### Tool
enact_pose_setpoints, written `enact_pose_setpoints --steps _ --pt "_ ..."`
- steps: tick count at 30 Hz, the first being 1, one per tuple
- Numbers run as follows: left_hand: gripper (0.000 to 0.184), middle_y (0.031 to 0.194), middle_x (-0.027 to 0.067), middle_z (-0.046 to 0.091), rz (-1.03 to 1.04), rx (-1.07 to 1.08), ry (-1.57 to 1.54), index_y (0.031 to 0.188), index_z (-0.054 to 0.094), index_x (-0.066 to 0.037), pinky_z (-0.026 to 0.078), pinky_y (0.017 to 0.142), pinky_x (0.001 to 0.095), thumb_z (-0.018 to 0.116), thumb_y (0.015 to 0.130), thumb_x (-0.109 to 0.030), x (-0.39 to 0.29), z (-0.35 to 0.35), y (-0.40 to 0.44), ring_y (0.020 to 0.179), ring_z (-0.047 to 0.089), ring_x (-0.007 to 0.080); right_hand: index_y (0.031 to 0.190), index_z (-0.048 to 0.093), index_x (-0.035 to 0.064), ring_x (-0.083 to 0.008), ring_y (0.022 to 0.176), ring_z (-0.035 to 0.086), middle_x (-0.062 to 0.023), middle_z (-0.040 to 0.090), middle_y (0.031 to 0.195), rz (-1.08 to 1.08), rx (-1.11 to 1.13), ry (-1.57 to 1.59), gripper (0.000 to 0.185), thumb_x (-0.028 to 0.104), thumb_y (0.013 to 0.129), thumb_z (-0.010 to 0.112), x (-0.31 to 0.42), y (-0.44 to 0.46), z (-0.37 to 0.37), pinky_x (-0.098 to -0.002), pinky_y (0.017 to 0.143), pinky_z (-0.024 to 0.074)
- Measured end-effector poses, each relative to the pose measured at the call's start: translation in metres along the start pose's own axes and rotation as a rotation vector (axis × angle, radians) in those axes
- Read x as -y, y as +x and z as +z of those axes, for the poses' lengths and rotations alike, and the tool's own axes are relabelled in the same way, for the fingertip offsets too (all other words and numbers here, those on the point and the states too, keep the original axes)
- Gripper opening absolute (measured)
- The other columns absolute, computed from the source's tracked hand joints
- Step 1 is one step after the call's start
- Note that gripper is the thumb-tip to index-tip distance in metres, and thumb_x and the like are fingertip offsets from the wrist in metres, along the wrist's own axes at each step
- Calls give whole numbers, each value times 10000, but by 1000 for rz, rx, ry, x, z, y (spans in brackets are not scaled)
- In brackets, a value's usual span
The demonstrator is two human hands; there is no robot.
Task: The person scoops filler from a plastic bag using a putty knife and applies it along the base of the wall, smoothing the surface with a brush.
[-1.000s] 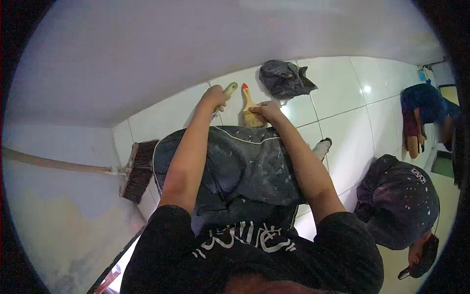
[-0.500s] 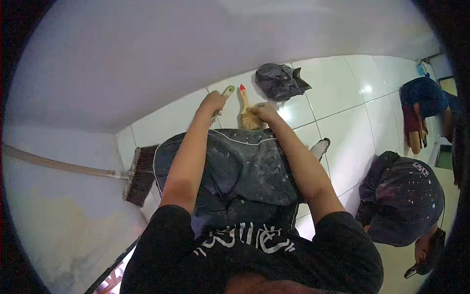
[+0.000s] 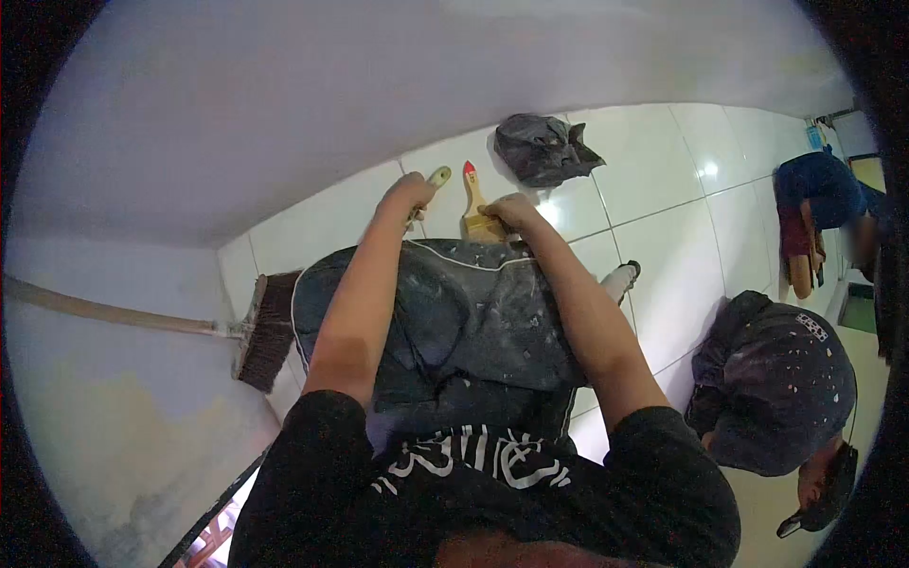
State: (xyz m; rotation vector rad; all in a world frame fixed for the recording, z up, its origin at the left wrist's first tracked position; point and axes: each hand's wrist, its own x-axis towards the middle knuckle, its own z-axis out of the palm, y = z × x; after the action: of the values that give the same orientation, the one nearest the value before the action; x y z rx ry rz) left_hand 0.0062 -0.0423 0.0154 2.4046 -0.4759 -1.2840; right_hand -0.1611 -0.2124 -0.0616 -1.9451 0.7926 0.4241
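Note:
My left hand (image 3: 411,195) is closed around a tool with a pale green handle (image 3: 439,176), whose far end is hidden behind the hand and my knees. In my right hand (image 3: 512,212) the fingers grip the wide head of a paintbrush (image 3: 475,194). This brush has a light wooden handle with a red tip that points toward the wall. Just beyond my right hand, a crumpled black plastic bag (image 3: 543,151) lies on the white floor tiles (image 3: 653,156).
A broom (image 3: 264,331) leans in at the left, its bristles beside my knee. The wall (image 3: 312,104) runs along the far side. A crouching person in dark, speckled clothes (image 3: 781,379) is at the right, and another person in blue (image 3: 819,189) is farther back.
Both hands keep their holds, with only slight shifts. The view has moved a little. At the right, the crouching person has shifted slightly.

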Motion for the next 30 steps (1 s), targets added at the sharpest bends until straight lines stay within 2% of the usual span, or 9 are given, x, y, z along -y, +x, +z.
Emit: enact_pose_setpoints --steps 5,7,10,15,20,26,27,29,30 --pt "618 746 119 609 12 12 -55 885 583 64 462 469 468 520 926 -550 7 5 13 532 576 219 919 724 -5 -157 626 613 -80 680 786 -37 -52 434 300 264 808 793 -3 1 7 -317 578 495" --pt "642 749 112 604 4 20 -1 859 575 50 455 470 473 515 914 -587 2 3 0 549 581 215 898 714 3 -161 620 616 -72 676 788 -113 -72 290 270 249 813 786 -40 35 20 -315 577 500" --pt "661 751 106 605 -21 90 -9 865 583 46 454 468 466 534 897 -612 4 2 8 549 578 213 870 697 13 -167 616 623 -65 669 778 58 -44 328 223 214 817 776 -17 17 9 -315 577 509" --pt "292 723 116 637 14 59 -10 843 607 54 457 446 407 539 870 -229 2 3 12 510 610 214 876 700 23 -143 569 566 -50 640 734 24 -75 455 248 248 810 777 -3 -4 5 -299 508 436" --pt "307 701 130 643 73 106 14 800 614 57 450 433 408 589 876 -240 4 -1 9 498 601 206 874 703 34 -126 533 507 -17 592 687 74 -98 327 265 283 817 774 7 -5 3 -304 490 395" --pt "361 642 130 628 102 67 -72 748 637 59 449 433 436 619 897 -269 11 10 20 500 595 225 817 681 65 -127 584 535 -27 599 712 21 -73 509 160 213 836 740 0 -7 3 -301 515 412" --pt "349 591 128 617 109 88 -85 633 629 -11 483 422 462 660 882 -253 21 15 36 463 595 256 821 675 69 -127 592 538 -27 601 719 55 -38 468 139 196 839 729 -15 2 0 -298 519 415" --pt "222 677 157 688 353 -43 190 769 734 13 524 539 448 674 795 -199 29 25 41 562 657 285 760 638 79 -132 573 528 -20 580 694 -17 -81 685 158 198 845 696 10 -36 5 -305 483 389" --pt "264 755 187 710 329 -31 166 837 711 69 552 639 422 707 779 -189 37 36 68 658 691 295 740 614 77 -142 553 520 -12 563 671 -29 -72 477 176 196 839 697 -57 42 13 -322 469 384"
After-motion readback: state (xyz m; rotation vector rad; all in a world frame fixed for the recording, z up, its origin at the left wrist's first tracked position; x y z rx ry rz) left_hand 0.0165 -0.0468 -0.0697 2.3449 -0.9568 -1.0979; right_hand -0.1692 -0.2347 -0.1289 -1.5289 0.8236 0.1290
